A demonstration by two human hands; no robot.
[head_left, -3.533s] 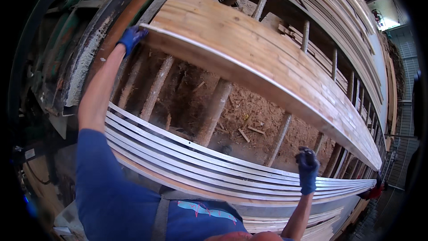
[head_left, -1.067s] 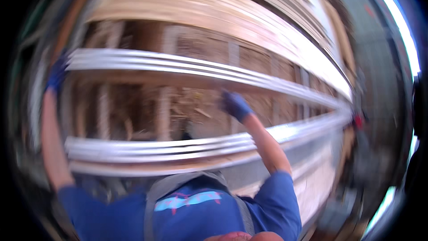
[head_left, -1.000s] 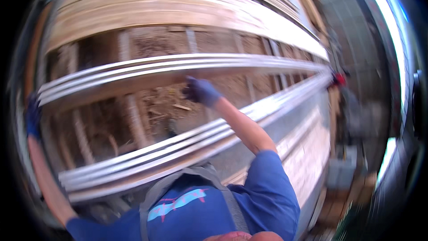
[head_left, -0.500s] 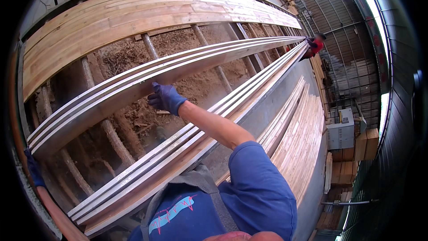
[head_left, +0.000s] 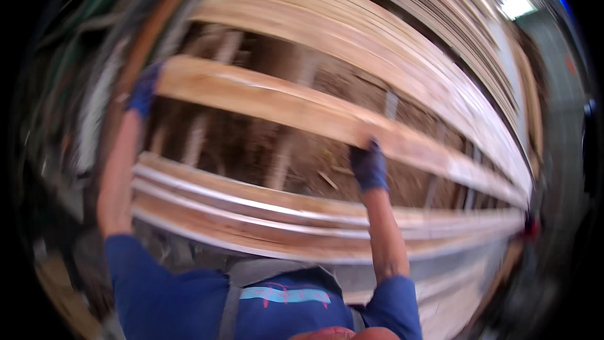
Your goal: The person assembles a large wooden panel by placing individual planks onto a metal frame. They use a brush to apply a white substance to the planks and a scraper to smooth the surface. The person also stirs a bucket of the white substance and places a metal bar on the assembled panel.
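The blue-gloved left hand [head_left: 146,88] holds one end of a long, pale-brown wooden board [head_left: 264,97]. The blue-gloved right hand [head_left: 369,167] meets its near edge, grip unclear.

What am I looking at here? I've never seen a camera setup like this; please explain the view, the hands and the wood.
There is no machine arm here: a person is working with two gloved hands. The camera is a wide fisheye worn on the head, looking down, so long edges bend; the picture's left is the person's left.

The left hand is at the near end of a long board and seems to hold it. The right hand is at the board's lower edge, though blur hides its exact grip.

Beyond it lies a broad row of planks; nearer the body are several boards with pale edges. Crossbars show in the gap between.
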